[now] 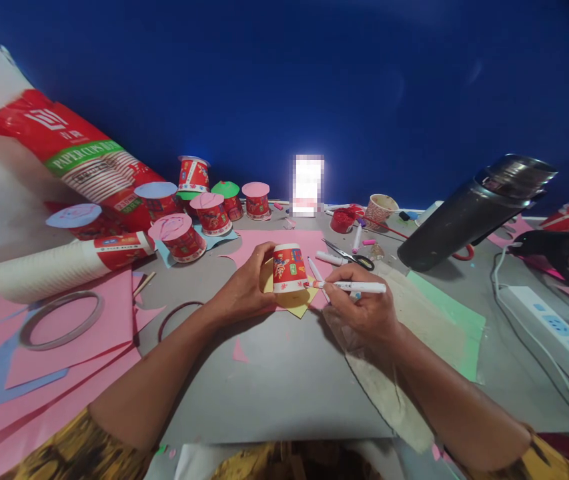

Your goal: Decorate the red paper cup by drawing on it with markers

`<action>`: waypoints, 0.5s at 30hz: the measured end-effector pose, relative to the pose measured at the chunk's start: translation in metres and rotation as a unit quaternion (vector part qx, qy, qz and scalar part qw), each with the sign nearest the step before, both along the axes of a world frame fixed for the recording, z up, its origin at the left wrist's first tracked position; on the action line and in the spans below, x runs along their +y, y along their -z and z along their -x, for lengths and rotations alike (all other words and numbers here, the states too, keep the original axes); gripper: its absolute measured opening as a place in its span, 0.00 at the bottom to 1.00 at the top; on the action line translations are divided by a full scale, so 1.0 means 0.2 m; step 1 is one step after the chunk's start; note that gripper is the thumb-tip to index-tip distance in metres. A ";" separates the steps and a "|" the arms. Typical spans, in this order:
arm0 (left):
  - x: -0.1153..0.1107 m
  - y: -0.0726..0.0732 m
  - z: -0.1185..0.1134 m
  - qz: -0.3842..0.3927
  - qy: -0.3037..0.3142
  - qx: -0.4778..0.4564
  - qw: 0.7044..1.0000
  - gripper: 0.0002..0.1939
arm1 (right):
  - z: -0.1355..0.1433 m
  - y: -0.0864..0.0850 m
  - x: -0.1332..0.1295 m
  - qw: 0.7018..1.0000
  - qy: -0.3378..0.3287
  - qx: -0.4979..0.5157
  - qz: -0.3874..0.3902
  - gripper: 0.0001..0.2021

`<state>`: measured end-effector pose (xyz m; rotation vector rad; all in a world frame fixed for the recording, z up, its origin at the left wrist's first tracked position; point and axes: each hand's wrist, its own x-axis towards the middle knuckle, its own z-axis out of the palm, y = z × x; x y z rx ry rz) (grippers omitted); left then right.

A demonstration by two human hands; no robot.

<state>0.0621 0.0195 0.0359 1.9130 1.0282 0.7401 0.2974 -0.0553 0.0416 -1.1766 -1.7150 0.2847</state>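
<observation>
Gripping the red printed paper cup near the middle of the frame, the left hand has its fingers curled round the cup's left side. The cup stands upside down, its wide white rim lowermost, with small red marks along that band. Pinching a white marker between thumb and fingers, the right hand brings its red tip to the right edge of the rim; whether the tip touches cannot be told. Beneath the cup lies a yellow paper piece, over a pink sheet on the grey worktop.

Just right of the cup are another marker, with a purple end, and black-handled scissors, their blades open. A beige cloth runs beneath the right forearm, partly over a green sheet. A dark flask leans at the right, near a white power strip. At upper left, red cups with pink, blue and green paper tops stand near a nested stack of cups lying on its side. A grey tape ring rests on pink sheets at the left.
</observation>
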 end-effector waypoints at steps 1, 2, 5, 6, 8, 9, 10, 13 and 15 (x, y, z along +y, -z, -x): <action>0.00 0.00 0.00 0.001 0.000 0.000 1.000 0.46 | 0.00 -0.01 0.00 1.000 0.004 0.003 -0.001 0.05; 0.00 0.00 0.00 0.001 0.000 0.000 1.000 0.45 | 0.00 -0.01 0.00 1.000 0.005 0.005 -0.002 0.06; 0.00 -0.01 0.00 -0.006 -0.002 0.002 1.000 0.46 | 0.00 -0.02 -0.01 1.000 0.000 0.006 0.000 0.05; 0.00 -0.01 0.00 -0.007 -0.003 0.003 1.000 0.46 | 0.00 -0.02 0.00 1.000 -0.001 0.006 0.002 0.05; 0.00 -0.01 0.00 -0.010 -0.003 0.004 1.000 0.46 | 0.01 -0.02 0.00 1.000 -0.001 0.009 0.003 0.05; 0.00 -0.01 0.00 -0.011 -0.003 0.005 1.000 0.46 | 0.01 -0.02 0.00 1.000 0.000 0.010 0.003 0.05; 0.00 0.00 0.00 -0.012 -0.003 0.006 1.000 0.46 | 0.00 -0.02 0.00 1.000 0.000 0.010 0.003 0.05; 0.00 0.00 0.00 -0.016 -0.003 0.007 1.000 0.47 | 0.00 0.00 0.00 1.000 -0.001 0.007 0.001 0.05; 0.00 0.00 0.00 -0.014 -0.002 0.006 1.000 0.47 | 0.00 0.00 0.01 1.000 -0.002 0.007 -0.001 0.05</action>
